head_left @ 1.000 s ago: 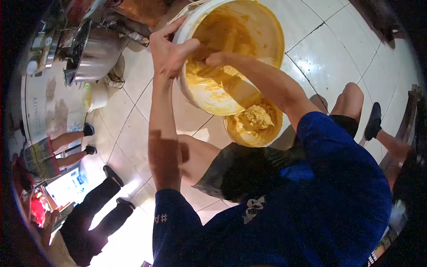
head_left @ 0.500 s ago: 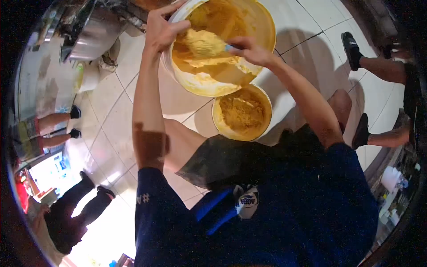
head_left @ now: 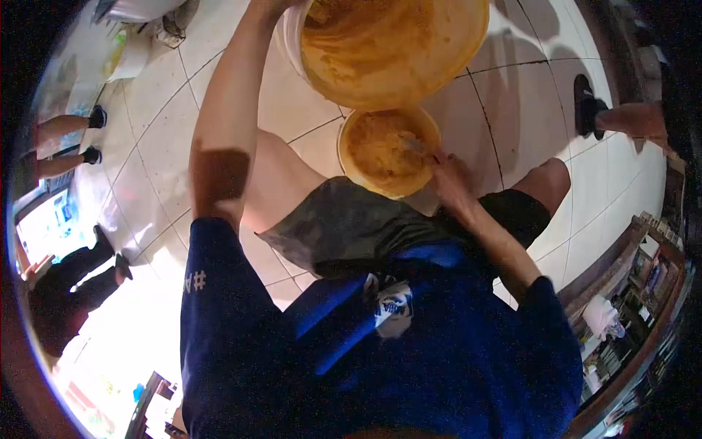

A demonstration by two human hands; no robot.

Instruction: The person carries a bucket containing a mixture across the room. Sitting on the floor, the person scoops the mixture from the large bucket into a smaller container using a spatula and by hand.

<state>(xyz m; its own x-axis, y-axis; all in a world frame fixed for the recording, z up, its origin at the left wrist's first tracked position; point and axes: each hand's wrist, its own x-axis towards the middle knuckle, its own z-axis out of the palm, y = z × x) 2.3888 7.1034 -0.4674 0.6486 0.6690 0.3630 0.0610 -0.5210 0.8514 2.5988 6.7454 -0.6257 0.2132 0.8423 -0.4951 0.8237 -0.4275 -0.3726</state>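
At the top edge my left hand (head_left: 278,4), largely cut off by the frame, grips the rim of a large white bucket (head_left: 291,40). This bucket leans with its mouth toward me, and thick yellow-orange paste coats its inside. Just below it, a smaller bucket (head_left: 345,170) stands on the floor between my legs, holding more of the paste (head_left: 373,154). My right hand (head_left: 455,179) is closed round the handle of a spatula (head_left: 415,144), whose blade is in the smaller bucket at the paste. Blur hides the blade's exact shape.
Pale floor tiles (head_left: 164,157) surround the buckets. Another person's foot (head_left: 589,110) is at the right, and other people's legs (head_left: 66,139) stand at the left. Cluttered shelves (head_left: 636,293) line the lower right. A whitish container (head_left: 130,55) sits at the upper left.
The spatula has moved from inside the large bucket down into the smaller one, and the lump of paste on its blade is no longer visible there. The view has shifted.
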